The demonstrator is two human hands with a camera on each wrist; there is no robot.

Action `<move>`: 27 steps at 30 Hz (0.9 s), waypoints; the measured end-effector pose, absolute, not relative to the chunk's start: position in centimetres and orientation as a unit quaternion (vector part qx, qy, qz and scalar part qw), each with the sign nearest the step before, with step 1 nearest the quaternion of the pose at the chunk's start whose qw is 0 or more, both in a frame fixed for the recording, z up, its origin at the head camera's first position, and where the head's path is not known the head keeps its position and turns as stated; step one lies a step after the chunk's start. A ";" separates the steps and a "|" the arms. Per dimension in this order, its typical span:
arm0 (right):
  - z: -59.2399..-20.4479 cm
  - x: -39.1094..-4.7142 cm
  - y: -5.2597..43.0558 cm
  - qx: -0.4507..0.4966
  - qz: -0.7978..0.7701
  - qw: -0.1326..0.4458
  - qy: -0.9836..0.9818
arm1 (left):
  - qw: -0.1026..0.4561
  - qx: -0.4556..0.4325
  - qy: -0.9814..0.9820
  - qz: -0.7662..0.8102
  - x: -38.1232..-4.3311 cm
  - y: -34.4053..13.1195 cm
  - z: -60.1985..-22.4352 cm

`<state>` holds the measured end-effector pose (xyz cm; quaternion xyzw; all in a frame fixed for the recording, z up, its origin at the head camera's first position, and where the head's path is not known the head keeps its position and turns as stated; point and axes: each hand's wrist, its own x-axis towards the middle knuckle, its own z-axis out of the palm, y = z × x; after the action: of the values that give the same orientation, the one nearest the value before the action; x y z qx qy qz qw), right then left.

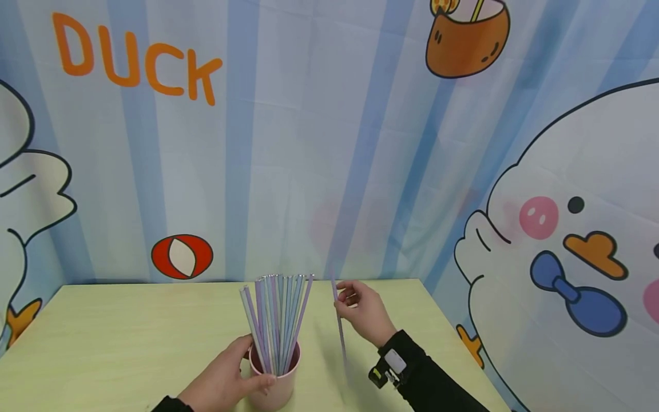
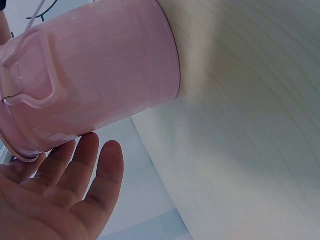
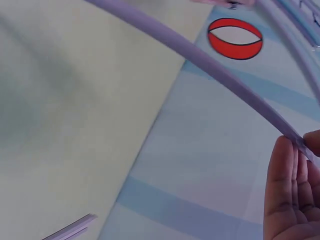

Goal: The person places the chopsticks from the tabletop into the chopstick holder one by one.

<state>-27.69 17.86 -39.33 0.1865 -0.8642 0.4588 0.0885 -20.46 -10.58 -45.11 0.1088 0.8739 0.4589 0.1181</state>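
Observation:
A small pink bucket (image 1: 275, 392) stands on the table, filled with a bunch of purple and pale blue straws (image 1: 278, 320). My left hand (image 1: 226, 375) holds the bucket near its rim, thumb on the near side and fingers around the left side. In the left wrist view those fingers (image 2: 82, 175) lie along the bucket wall, close to a wire handle's bracket. To the right of the bunch, my right hand (image 1: 364, 312) pinches one purple straw (image 1: 340, 326) near its upper end. That straw (image 3: 200, 57) hangs apart from the others, its lower end pointing down.
The pale wooden table (image 1: 154, 337) ends against a blue-and-white striped curtain (image 1: 288, 143) with cartoon prints. A couple of purple sticks (image 3: 70, 228) show at the lower left of the right wrist view. A black sleeve with a wrist-worn device (image 1: 393, 366) covers my right forearm.

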 end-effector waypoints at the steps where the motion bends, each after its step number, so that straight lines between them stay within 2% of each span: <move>1: -39.0 -27.6 17.7 0.185 0.473 0.091 -0.856 | 0.118 0.109 0.874 0.459 -20.5 -10.6 -45.1; 14: -35.5 -27.2 16.6 0.172 0.577 0.110 -0.791 | 0.114 0.109 0.875 0.457 -20.4 -10.6 -45.1; 27: -35.0 -27.1 14.7 0.194 0.664 0.110 -0.713 | 0.120 0.103 0.877 0.454 -20.5 -10.6 -45.1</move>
<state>-27.12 14.69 -35.01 0.1939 -0.7135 0.6642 0.1104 -20.45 -10.55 -45.11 0.1029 0.8768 0.4541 0.1199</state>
